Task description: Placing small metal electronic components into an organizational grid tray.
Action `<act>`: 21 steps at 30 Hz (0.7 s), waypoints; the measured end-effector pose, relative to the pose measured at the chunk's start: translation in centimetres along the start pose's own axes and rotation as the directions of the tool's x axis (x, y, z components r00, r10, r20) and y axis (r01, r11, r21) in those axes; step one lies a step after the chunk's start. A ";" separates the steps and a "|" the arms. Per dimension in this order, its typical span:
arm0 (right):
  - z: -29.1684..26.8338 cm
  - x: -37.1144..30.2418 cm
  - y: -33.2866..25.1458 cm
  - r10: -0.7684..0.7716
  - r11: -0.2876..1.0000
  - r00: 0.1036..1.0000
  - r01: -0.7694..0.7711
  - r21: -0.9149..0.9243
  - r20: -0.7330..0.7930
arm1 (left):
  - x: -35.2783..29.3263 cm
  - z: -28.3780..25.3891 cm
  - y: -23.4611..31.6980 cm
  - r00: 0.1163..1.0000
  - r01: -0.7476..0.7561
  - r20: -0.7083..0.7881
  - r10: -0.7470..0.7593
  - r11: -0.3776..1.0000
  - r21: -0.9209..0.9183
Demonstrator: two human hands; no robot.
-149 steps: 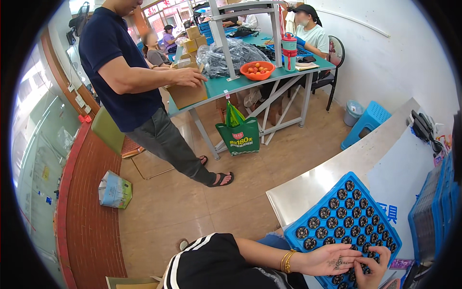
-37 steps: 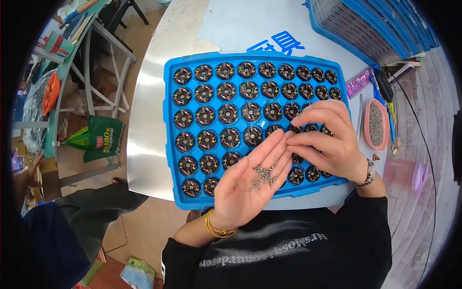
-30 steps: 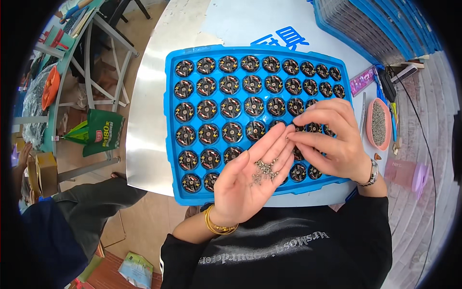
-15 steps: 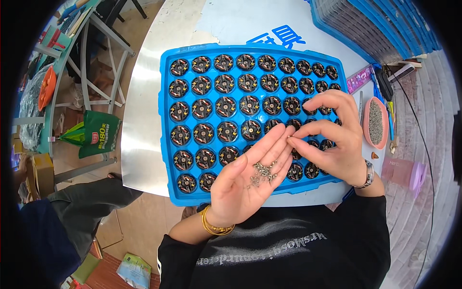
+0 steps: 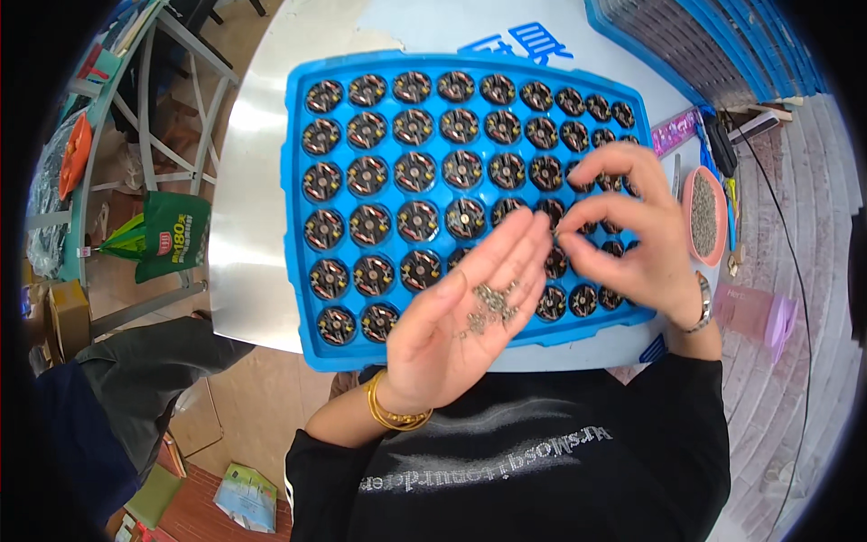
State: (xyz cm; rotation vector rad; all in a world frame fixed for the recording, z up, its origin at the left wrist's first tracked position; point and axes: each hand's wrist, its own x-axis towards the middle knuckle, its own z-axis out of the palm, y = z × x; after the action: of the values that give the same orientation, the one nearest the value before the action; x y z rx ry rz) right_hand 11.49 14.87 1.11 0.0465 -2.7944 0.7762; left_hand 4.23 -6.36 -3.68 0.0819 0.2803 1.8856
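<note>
My left hand is open, palm up with its fingers stretched out over the near part of the blue tray. Loose on its palm lie several tiny metal screws. Beside those fingertips, the thumb and index finger of my right hand are pinched on a tiny metal piece that looks like a screw; the other fingers curl above. Round black parts with red and yellow wires sit in rows in the tray's pockets. One part has a brighter centre. My hands hide some of the parts.
Right of the tray stands a pink dish full of small metal pieces. Blue trays are stacked at the far right. A pink-purple cup lies near the dark cable. Someone's leg shows at left, below a green bag.
The whole view has shifted, so the tray sits higher and further left. My right fingertips have moved slightly away from the left fingertips, still pinched. The screws remain on my left palm.
</note>
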 end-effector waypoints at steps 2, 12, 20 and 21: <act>-1.0 -0.4 1.3 -0.016 0.998 1.000 0.017 -0.053 0.018 | 0.0 -0.1 0.0 0.998 -0.060 0.000 0.060 0.998 -0.006; 0.0 -1.1 3.8 -0.141 0.976 0.988 0.150 -0.156 0.064 | -0.1 -0.9 -0.3 0.992 -0.094 0.075 0.102 0.990 -0.109; -0.3 -0.4 3.1 -0.251 0.922 0.959 0.278 -0.270 0.130 | 0.0 -0.4 -0.1 0.995 -0.096 0.015 0.096 0.995 -0.041; -0.4 -0.4 3.0 -0.287 0.902 0.948 0.316 -0.294 0.140 | -0.1 -0.4 -0.1 0.996 -0.092 0.014 0.092 0.995 -0.037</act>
State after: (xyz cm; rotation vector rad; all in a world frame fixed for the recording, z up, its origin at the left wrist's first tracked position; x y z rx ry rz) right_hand 11.71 17.68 -0.17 0.4595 -2.8612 0.2573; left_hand 4.24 -6.45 -4.04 0.0861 0.2347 1.9799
